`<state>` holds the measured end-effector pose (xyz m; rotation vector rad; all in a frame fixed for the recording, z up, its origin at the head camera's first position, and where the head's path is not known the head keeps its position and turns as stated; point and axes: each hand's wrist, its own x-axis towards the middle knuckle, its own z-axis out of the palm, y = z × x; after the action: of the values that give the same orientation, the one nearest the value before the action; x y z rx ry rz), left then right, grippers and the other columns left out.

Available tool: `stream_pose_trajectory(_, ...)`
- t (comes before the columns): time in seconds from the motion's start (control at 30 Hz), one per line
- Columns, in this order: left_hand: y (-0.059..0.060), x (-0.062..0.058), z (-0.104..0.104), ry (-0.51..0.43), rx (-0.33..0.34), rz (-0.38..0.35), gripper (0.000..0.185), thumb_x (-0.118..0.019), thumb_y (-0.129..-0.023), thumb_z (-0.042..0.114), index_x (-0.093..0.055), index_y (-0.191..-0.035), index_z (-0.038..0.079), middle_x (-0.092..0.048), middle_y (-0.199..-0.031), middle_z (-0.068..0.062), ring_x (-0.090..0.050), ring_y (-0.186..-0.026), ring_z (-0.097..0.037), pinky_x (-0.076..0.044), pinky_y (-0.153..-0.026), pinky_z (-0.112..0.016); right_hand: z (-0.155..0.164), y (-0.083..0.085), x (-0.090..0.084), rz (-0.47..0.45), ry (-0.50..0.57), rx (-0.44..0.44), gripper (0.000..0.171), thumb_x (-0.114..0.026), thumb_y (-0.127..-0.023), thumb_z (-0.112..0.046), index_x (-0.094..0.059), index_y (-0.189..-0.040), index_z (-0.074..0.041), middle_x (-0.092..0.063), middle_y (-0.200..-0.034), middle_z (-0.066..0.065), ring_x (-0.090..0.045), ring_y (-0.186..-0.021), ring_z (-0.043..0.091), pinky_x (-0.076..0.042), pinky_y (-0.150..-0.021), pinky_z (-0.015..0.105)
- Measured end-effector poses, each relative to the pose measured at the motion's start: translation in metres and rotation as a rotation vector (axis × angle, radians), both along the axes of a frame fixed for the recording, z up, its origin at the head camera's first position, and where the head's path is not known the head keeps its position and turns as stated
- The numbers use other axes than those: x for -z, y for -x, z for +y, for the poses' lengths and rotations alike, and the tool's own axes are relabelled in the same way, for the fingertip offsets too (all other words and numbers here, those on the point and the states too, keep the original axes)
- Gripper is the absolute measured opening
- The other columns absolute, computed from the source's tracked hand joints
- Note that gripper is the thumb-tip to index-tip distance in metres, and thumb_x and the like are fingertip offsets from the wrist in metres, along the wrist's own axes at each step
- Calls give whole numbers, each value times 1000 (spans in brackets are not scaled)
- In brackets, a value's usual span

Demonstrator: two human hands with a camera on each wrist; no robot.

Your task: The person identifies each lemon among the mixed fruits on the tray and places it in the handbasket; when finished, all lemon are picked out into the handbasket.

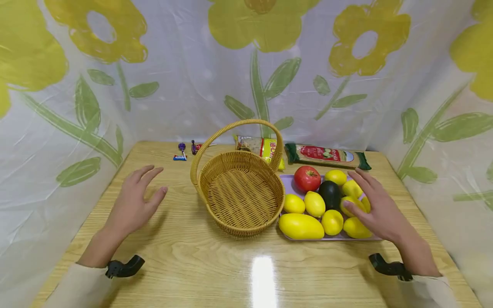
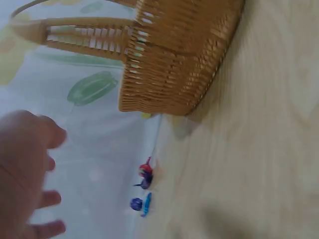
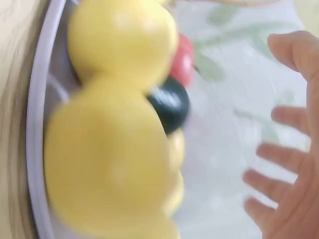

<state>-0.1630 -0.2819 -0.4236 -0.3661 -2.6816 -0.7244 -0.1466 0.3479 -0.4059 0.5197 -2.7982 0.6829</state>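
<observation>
Left hand (image 1: 135, 201) held spread above table (image 1: 185, 261), nothing gripped. Right hand (image 1: 379, 207) spread over lemons (image 1: 356, 201) on tray (image 1: 288, 183). Basket (image 1: 240, 192) seen between hands.

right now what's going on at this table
A person has both hands open over a wooden table. The right hand reaches over a tray of yellow fruit, a tomato and a dark avocado. The left hand hovers left of an empty wicker basket. Neither hand holds anything.
</observation>
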Motion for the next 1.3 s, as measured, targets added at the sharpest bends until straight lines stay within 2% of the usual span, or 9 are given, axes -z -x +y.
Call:
stream_pose_trajectory(0.1,-17,2,-16,-247,34,-66,49,-72,-108,23,-62,-156,17,-59,-158,-14,-57,-145,-24,-56,-114,-36,22,-15,-4,12,95,23,70,-81,-101,-23,-52,-164,-21,-52,-166,17,-47,-154,31,-43,-128,49)
stream_pose_trajectory(0.2,-33,5,-27,-427,62,-147,45,-70,-109,18,-63,-154,16,-65,-153,5,-59,-134,2,-52,-98,-5,44,-27,-5,17,153,59,56,-81,-100,-15,-65,-153,-22,-65,-154,5,-53,-139,-4,-37,-111,6)
stream_pose_trajectory(0.27,-39,9,-28,-555,113,-181,44,-68,-109,9,-63,-153,7,-67,-149,9,-63,-129,4,-55,-97,-7,58,-34,-4,-7,190,79,50,-81,-101,-13,-69,-148,-19,-68,-147,-5,-49,-128,-20,-33,-101,-4)
stream_pose_trajectory(0.47,-49,25,7,-1032,304,-219,46,-58,-108,-12,-54,-154,-9,-73,-140,-8,-73,-127,-20,-67,-96,-36,85,-38,10,-69,299,99,43,-78,-101,-3,-70,-143,-3,-67,-132,-31,-58,-118,-20,-45,-95,-3)
stream_pose_trajectory(0.63,-65,38,73,-1340,203,-235,38,-58,-108,-9,-58,-146,-12,-74,-129,-15,-78,-118,-28,-68,-92,-47,91,-25,36,-9,362,129,41,-78,-98,3,-69,-138,6,-66,-127,-35,-63,-111,-15,-51,-93,0)
stream_pose_trajectory(0.8,-77,57,128,-1245,110,-179,39,-68,-102,-11,-61,-140,-15,-69,-134,-15,-75,-119,-26,-69,-92,-37,86,-14,59,89,384,217,36,-84,-93,4,-76,-127,4,-71,-120,-26,-64,-105,-14,-53,-88,1)
stream_pose_trajectory(1.0,-79,75,165,-1077,120,-63,51,-72,-98,-12,-60,-147,-6,-47,-151,-14,-57,-128,-24,-63,-96,-20,73,-10,70,123,419,226,38,-86,-90,5,-77,-126,4,-76,-123,0,-64,-110,-14,-53,-92,1)
stream_pose_trajectory(1.13,-77,81,181,-1001,101,-11,58,-75,-98,-6,-57,-153,0,-36,-158,-15,-47,-133,-30,-57,-103,-22,66,-9,72,117,386,243,46,-89,-90,-1,-74,-133,3,-74,-129,10,-58,-113,-19,-50,-94,-1)
stream_pose_trajectory(1.3,-79,84,188,-908,38,-71,63,-77,-101,7,-50,-158,11,-24,-170,-16,-39,-149,-37,-48,-121,-35,65,-8,75,73,334,261,55,-90,-91,-7,-68,-141,3,-69,-136,29,-50,-113,-26,-46,-92,-3)
